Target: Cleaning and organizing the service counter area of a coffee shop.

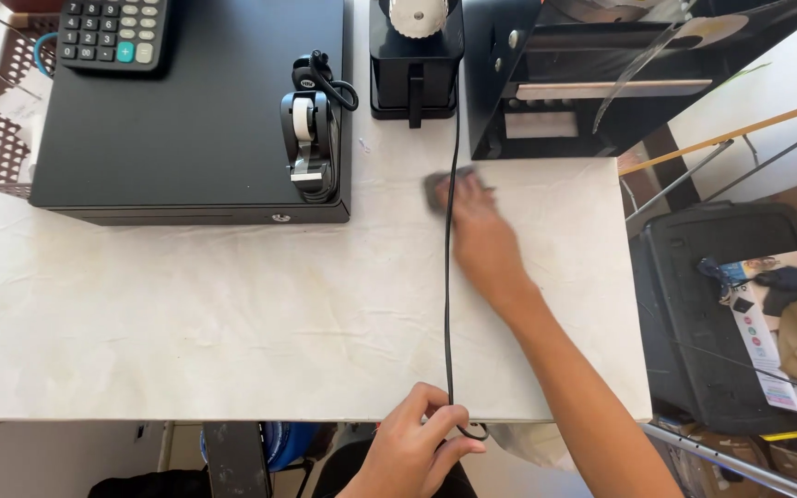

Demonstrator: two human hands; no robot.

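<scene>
Two hands: left (422, 443) on black cable (446, 277); right (477, 226) near cash drawer (196, 120).

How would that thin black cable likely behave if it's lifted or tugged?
The black cable is thin and probably floppy: it curls into a loop at the left hand. It looks light. Tugged, it would likely slide easily across the smooth white tabletop.
</scene>
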